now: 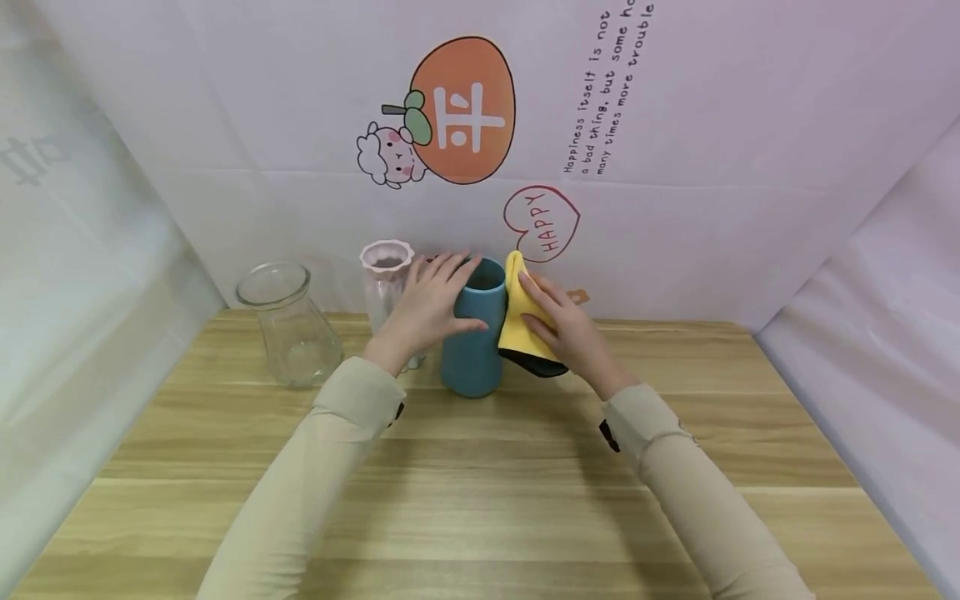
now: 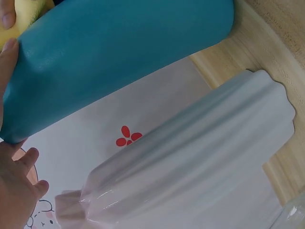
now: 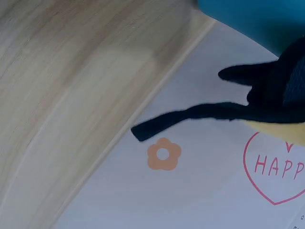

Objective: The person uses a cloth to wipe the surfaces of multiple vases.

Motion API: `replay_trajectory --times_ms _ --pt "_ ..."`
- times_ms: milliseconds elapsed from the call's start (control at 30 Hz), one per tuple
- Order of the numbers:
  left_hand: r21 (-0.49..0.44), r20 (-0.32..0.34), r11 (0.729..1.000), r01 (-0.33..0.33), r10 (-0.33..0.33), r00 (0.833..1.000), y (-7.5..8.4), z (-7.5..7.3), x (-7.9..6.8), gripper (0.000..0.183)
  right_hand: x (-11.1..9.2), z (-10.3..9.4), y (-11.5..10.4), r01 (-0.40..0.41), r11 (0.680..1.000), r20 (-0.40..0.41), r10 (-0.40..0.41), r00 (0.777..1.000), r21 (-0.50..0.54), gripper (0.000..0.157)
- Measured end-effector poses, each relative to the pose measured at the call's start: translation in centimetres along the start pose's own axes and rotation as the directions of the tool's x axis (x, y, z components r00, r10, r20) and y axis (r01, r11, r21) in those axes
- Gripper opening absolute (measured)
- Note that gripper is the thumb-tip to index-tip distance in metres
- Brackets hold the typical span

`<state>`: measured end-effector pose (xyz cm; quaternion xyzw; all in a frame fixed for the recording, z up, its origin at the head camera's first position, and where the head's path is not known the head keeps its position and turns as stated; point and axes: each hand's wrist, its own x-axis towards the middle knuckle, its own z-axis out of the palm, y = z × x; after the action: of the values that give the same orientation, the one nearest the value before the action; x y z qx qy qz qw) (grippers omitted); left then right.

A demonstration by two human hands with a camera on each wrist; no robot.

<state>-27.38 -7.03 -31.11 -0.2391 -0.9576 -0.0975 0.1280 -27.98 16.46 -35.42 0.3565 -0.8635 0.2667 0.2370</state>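
Observation:
A tall blue vase (image 1: pixel 474 362) stands upright toward the back of the wooden table. My left hand (image 1: pixel 429 302) grips it near the rim, the thumb across its front and the other fingers at the far side. In my right hand (image 1: pixel 564 327) is a yellow cloth (image 1: pixel 516 323) with a dark underside, pinched by thumb and fingers against the vase's right side. The right wrist view shows the cloth's dark edge (image 3: pixel 281 83) beside the blue vase (image 3: pixel 252 16); the right hand is hidden there. In the left wrist view, the left fingers (image 2: pixel 16 191) reach past the vase's rim.
Left of the blue vase stands a pale pink fluted vase (image 1: pixel 384 287), partly behind my left hand. Farther left is a clear glass vase (image 1: pixel 296 346). A white printed sheet (image 1: pixel 675 250) rises along the table's back edge, and plain fabric hangs at both sides.

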Motion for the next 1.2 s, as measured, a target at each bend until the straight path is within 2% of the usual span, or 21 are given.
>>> replay_trajectory --times_ms 267,433,600,700,800,867,1000,1200 --pt "-0.023 0.001 1.000 0.008 -0.008 1.000 -0.1 -0.1 0.2 0.092 -0.7 0.6 0.3 -0.039 0.999 0.102 0.039 0.994 0.005 0.060" --pt "-0.022 0.002 1.000 0.009 -0.009 1.000 -0.1 -0.1 0.3 0.091 -2.5 2.2 1.2 -0.075 0.996 0.152 0.081 0.985 -0.046 0.063" --pt "-0.008 -0.010 1.000 0.003 -0.003 1.000 0.0 -0.1 0.2 0.091 -4.2 3.5 2.1 -0.072 0.993 0.204 0.091 0.975 -0.097 0.061" --pt "-0.013 -0.013 1.000 0.014 -0.015 1.000 0.1 -0.1 0.3 0.091 -5.1 3.8 2.5 -0.071 0.989 0.274 0.103 0.956 -0.126 0.059" --pt "-0.034 -0.019 0.998 0.051 -0.052 0.998 0.4 0.0 0.3 0.090 -5.6 3.7 2.5 -0.077 0.986 0.335 0.124 0.934 -0.151 0.058" --pt "-0.048 -0.025 0.995 0.084 -0.085 0.996 0.7 0.1 0.3 0.088 -5.7 3.6 2.4 -0.085 0.986 0.351 0.131 0.927 -0.144 0.058" --pt "-0.056 -0.045 0.990 0.126 -0.128 0.991 1.1 0.3 0.4 0.082 -5.6 3.4 2.7 -0.057 0.993 0.298 0.087 0.951 -0.106 0.058" --pt "-0.074 -0.050 0.986 0.148 -0.152 0.987 1.2 0.1 0.6 0.078 -3.8 2.4 2.5 -0.004 0.998 0.096 0.010 0.995 -0.057 0.055"
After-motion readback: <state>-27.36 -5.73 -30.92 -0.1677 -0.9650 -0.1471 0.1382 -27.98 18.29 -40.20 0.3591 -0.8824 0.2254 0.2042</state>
